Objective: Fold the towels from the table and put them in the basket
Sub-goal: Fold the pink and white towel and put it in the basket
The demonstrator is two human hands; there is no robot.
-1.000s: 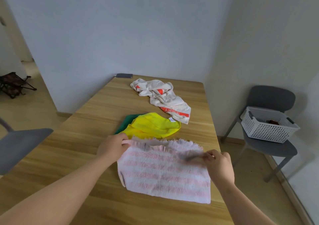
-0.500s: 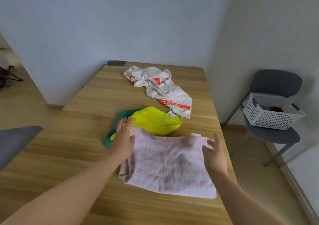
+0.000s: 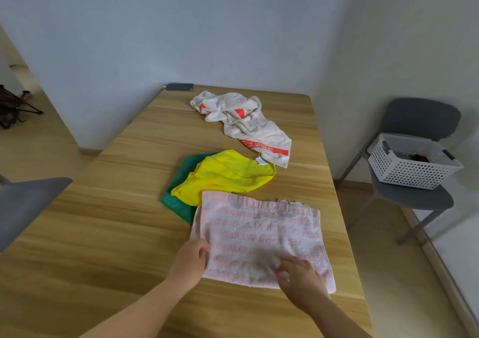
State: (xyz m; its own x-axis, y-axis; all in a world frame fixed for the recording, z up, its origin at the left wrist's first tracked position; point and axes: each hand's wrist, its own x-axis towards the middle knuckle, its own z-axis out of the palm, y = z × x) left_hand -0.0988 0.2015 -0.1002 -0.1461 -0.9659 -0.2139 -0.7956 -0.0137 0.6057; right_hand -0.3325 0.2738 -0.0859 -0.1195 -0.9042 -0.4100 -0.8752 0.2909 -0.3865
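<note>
On the pink towel (image 3: 261, 234), left hand (image 3: 190, 261) grips an edge, right hand (image 3: 298, 276) too blurred to tell.

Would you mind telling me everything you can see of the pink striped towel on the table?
The pink striped towel looks like terry with pale pink and white bands and a ribbed hem along its far edge. It lies flat, folded into a rough rectangle, near the right edge of the table. Its far left corner overlaps the yellow cloth and green cloth. The left hand grips its left edge; the right hand rests bent-fingered on its near part, grip unclear.
</note>
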